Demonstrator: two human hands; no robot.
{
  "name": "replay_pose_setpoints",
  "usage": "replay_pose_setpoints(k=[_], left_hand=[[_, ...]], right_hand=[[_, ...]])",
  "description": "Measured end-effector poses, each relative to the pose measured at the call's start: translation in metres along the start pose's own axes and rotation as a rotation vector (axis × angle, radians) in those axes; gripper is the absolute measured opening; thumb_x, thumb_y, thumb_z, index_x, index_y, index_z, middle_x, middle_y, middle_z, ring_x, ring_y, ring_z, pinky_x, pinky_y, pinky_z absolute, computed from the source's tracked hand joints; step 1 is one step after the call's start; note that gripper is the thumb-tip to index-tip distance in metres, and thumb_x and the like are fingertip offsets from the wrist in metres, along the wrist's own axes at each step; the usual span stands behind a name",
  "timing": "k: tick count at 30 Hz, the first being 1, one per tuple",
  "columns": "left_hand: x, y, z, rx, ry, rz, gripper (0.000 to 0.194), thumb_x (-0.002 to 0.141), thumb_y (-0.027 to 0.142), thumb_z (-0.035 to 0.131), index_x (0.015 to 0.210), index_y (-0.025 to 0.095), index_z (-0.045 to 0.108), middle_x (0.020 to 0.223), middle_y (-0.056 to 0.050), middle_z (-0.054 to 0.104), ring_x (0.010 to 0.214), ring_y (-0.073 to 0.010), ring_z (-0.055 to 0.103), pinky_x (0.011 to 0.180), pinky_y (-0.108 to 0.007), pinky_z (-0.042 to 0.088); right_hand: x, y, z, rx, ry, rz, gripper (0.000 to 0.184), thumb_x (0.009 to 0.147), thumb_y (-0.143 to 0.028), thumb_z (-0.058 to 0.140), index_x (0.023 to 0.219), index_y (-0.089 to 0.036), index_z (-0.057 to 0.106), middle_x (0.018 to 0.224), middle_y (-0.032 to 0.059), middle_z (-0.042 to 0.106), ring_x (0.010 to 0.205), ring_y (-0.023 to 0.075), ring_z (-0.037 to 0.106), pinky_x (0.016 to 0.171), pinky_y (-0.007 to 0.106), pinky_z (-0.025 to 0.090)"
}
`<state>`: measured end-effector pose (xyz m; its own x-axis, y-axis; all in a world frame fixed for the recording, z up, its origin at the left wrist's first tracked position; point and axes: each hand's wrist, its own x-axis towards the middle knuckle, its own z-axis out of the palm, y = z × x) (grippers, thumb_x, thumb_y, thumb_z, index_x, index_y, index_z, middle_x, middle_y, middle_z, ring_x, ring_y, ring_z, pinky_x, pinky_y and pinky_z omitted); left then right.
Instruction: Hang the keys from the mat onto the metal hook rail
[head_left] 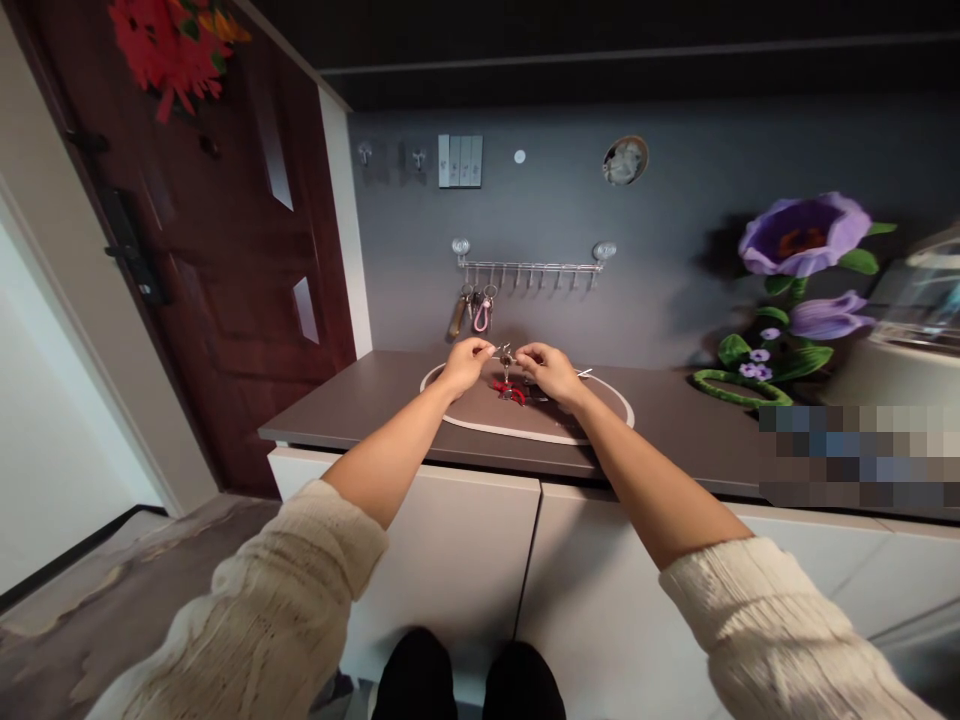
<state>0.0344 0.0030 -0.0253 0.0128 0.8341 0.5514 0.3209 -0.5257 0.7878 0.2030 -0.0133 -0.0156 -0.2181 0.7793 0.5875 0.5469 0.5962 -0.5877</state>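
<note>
Both my arms reach out over a grey countertop (360, 400). My left hand (465, 362) and my right hand (551, 372) pinch a small bunch of keys (506, 356) between them, just above an oval grey mat with a white rim (465, 425). A red tag or fob (510, 392) hangs below the keys, close to the mat. Both hands are closed in a pinch on the key bunch. Behind the hands a metal hook rail (531, 268) is fixed to the grey wall, and two key fobs (472, 312) hang from its left end.
A dark wooden door (225, 250) with a black handle stands at the left. Purple fabric flowers (806, 240) with green stems rest on the counter at the right. White cabinet doors (465, 560) are below the counter. Wall switches (460, 160) sit above the rail.
</note>
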Motion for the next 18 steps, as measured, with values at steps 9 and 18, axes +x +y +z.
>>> replay_pose_setpoints(k=[9, 18], left_hand=[[-0.0031, 0.0068, -0.0017, -0.096, -0.034, -0.021, 0.019, 0.076, 0.025, 0.051, 0.084, 0.011, 0.06, 0.081, -0.004, 0.064, 0.074, -0.0127, 0.055, 0.074, -0.027, 0.041], [-0.0032, 0.0078, -0.001, -0.071, -0.031, 0.004, 0.016, 0.076, 0.025, 0.052, 0.081, 0.013, 0.059, 0.078, -0.003, 0.063, 0.074, -0.0125, 0.054, 0.073, -0.026, 0.042]], right_hand=[[-0.001, -0.0065, 0.0032, 0.351, -0.12, 0.111, 0.031, 0.076, -0.041, 0.051, 0.091, -0.017, 0.062, 0.094, 0.0046, 0.064, 0.077, 0.0118, 0.054, 0.073, 0.026, 0.041], [0.0015, -0.0013, 0.003, 0.519, -0.083, 0.19, 0.032, 0.063, -0.042, 0.065, 0.081, -0.017, 0.061, 0.078, 0.0003, 0.062, 0.064, 0.0086, 0.05, 0.065, 0.024, 0.04]])
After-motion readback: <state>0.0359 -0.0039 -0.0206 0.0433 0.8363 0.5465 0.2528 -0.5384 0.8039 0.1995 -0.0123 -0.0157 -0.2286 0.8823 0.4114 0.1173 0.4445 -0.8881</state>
